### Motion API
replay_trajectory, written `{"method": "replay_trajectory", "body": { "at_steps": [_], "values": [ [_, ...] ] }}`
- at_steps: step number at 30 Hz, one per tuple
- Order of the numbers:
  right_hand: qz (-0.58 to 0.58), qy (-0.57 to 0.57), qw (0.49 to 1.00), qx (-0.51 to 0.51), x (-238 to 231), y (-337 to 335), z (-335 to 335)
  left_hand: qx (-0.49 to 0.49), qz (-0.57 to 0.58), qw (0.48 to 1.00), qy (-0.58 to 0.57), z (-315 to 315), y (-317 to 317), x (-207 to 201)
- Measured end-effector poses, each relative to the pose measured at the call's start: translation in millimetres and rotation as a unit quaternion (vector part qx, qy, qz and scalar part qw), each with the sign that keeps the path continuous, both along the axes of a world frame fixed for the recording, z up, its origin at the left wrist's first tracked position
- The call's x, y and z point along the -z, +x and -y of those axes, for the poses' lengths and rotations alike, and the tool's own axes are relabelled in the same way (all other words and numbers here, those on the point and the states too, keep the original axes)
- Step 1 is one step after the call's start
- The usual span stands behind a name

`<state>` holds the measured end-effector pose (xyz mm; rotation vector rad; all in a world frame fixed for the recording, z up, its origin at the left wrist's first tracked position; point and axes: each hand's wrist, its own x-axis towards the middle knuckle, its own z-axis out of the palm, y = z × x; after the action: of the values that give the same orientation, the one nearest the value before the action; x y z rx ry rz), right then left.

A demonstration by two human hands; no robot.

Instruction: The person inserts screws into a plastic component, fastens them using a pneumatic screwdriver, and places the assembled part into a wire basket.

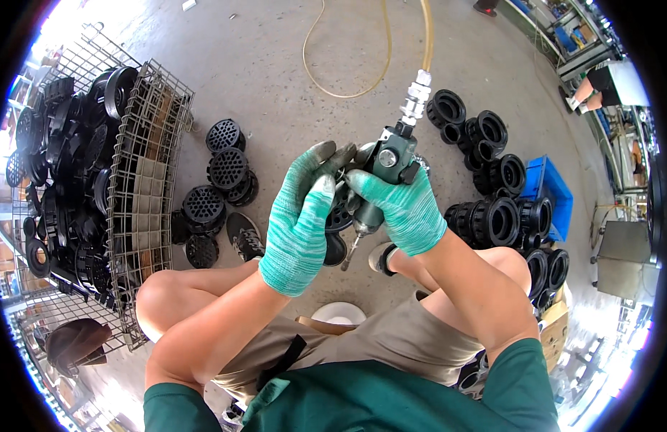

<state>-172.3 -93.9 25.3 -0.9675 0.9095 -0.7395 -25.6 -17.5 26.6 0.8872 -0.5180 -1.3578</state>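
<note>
My right hand (402,205), in a mint green and grey work glove, is wrapped round an air drill (388,160). The drill has a dark green body, and its thin bit (349,258) points down toward my lap. My left hand (301,216), gloved alike, is closed beside the drill, its fingertips reaching the drill's left side. What its fingers pinch, if anything, is too small to make out. Below and partly behind the hands are a black perforated disc (338,218) and a smooth round black piece (335,250), partly hidden.
A yellowish air hose (428,36) runs from the drill across the floor. On the left stands a wire cage (150,165) full of black parts, beside stacked perforated discs (227,169). Black rings (500,219) and a blue crate (556,194) are at right. Another person (600,86) stands far right.
</note>
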Motion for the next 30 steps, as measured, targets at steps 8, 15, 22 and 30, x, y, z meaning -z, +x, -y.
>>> {"method": "replay_trajectory", "body": {
  "at_steps": [8,15,22,30],
  "values": [
    [0.057,0.027,0.998,-0.024,-9,-1,4,0.006,0.139,0.99,-0.031,5,9,-10],
    [0.042,0.003,0.998,-0.037,-18,1,8,0.043,0.282,0.958,-0.029,13,30,-19],
    [0.074,0.019,0.997,-0.031,-14,8,7,0.02,0.392,0.918,-0.052,11,34,-29],
    [0.084,0.034,0.995,-0.051,-26,17,7,0.042,0.306,0.951,-0.002,11,46,-31]
  ]
}}
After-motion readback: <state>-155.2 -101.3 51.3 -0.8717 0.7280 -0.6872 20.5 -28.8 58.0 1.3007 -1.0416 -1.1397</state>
